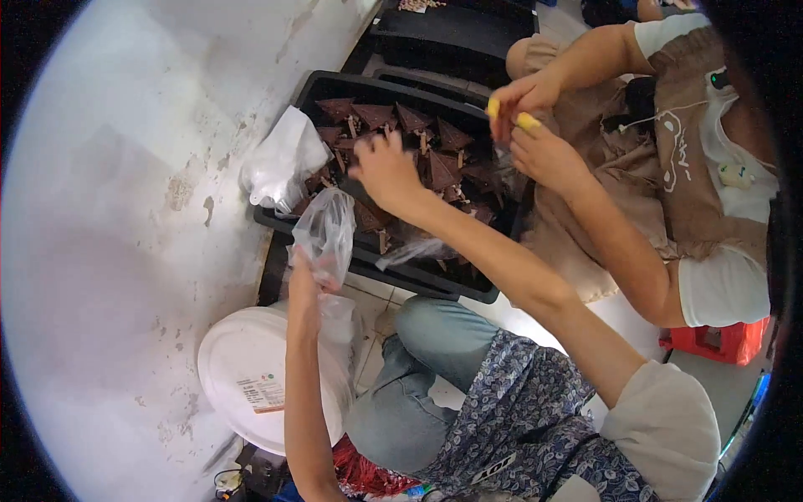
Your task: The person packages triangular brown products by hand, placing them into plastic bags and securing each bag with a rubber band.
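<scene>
The left hand (305, 280) grips a clear plastic bag (328, 233) by its neck, mouth up, ready for filling. The right hand (386, 171) reaches into the black tray (435, 280), fingers closing on brown triangular pieces (435, 163); grasp unclear.

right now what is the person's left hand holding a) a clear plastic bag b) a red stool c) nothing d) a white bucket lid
a: the left hand grips a clear plastic bag by its lower end, held up beside the black crate, while the right hand reaches into the brown pieces in that crate.
</scene>
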The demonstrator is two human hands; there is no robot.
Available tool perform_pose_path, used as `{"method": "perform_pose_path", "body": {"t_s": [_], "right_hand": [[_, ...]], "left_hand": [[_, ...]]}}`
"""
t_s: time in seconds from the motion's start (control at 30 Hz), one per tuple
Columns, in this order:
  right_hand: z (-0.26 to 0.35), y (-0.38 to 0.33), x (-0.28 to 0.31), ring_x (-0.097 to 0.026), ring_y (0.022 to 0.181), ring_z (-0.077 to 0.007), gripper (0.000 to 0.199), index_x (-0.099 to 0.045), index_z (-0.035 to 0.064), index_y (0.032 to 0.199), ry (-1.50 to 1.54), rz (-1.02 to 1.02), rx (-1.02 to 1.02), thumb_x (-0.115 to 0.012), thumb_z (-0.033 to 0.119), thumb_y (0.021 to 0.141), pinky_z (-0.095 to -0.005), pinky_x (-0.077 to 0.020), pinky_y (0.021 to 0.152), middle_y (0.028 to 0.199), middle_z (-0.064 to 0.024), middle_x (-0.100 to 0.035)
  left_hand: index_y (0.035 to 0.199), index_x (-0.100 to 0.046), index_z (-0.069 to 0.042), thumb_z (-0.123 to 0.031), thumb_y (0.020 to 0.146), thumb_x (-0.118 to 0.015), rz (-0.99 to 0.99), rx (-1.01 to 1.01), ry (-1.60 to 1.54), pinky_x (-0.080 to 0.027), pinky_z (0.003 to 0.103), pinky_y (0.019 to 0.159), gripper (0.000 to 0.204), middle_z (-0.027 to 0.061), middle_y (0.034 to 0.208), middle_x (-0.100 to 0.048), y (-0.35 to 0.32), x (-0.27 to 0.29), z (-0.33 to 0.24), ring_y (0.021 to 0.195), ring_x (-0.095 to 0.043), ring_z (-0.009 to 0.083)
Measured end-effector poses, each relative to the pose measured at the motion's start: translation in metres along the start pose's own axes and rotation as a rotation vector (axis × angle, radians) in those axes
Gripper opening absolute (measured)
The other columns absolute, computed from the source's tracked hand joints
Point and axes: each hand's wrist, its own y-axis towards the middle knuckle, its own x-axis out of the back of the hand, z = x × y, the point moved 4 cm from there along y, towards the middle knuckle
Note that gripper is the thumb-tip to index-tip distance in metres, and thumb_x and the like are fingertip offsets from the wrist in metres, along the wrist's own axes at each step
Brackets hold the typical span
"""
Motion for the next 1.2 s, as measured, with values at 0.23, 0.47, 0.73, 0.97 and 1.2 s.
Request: {"method": "perform_pose_path", "body": {"t_s": [0.23, 0.47, 0.73, 0.97, 1.2], "right_hand": [[0.054, -0.024, 0.066, -0.047, 0.09, -0.0262, 0.026, -0.058, 0.0046, 0.102, 0.835, -0.024, 0.231, -0.06, 0.023, 0.084, -0.0354, -0.0369, 0.08, 0.092, -0.0099, -0.059], [0.075, -0.064, 0.026, -0.048, 0.098, -0.031, 0.032, -0.058, 0.0032, 0.104, 0.774, 0.251, 0.323, -0.066, 0.015, 0.076, -0.0378, -0.0391, 0.089, 0.102, -0.0126, -0.058], [0.04, -0.064, 0.054, -0.053, 0.101, -0.0237, 0.036, -0.054, 0.0017, 0.108, 0.819, -0.177, 0.04, -0.056, 0.005, 0.072, -0.0334, -0.0431, 0.087, 0.108, -0.0114, -0.056], [0.013, -0.069, -0.014, -0.058, 0.088, -0.0198, 0.024, -0.059, -0.0006, 0.094, 1.436, 0.659, -0.708, -0.058, 0.017, 0.077, -0.0353, -0.0478, 0.07, 0.096, -0.0138, -0.06], [0.017, -0.05, 0.015, -0.059, 0.066, -0.0396, 0.019, -0.06, -0.003, 0.083, 0.509, 0.016, -0.145, -0.054, 0.015, 0.082, -0.0418, -0.0467, 0.062, 0.071, -0.0229, -0.059]], "left_hand": [[0.102, -0.06, -0.005, -0.063, 0.09, -0.026, 0.03, 0.044, -0.091, -0.04, 0.027, 0.054, 0.069, 0.005, 0.066, -0.057, 0.006, -0.005, 0.006, 0.056, -0.051, 0.0132], [0.107, -0.056, -0.01, -0.067, 0.088, -0.025, 0.132, 0.005, -0.211, -0.04, 0.026, 0.053, 0.067, 0.0023, 0.081, -0.061, -0.017, -0.016, -0.006, 0.059, -0.053, 0.0133], [0.104, -0.053, -0.005, -0.035, 0.087, -0.045, 0.519, 0.105, -0.653, -0.027, 0.024, 0.043, 0.035, 0.0046, 0.072, -0.047, -0.028, -0.009, 0.01, 0.05, -0.035, 0.0111], [0.106, -0.051, -0.005, -0.031, 0.088, -0.046, 0.36, 0.133, -0.479, -0.027, 0.025, 0.043, 0.032, 0.0028, 0.07, -0.046, -0.034, -0.016, -0.003, 0.047, -0.033, 0.0099], [0.107, -0.059, -0.004, -0.031, 0.092, -0.044, -0.057, -0.077, -0.085, -0.04, 0.026, 0.052, 0.034, 0.0067, 0.075, -0.065, -0.001, 0.006, 0.003, 0.051, -0.049, 0.0115]]}}
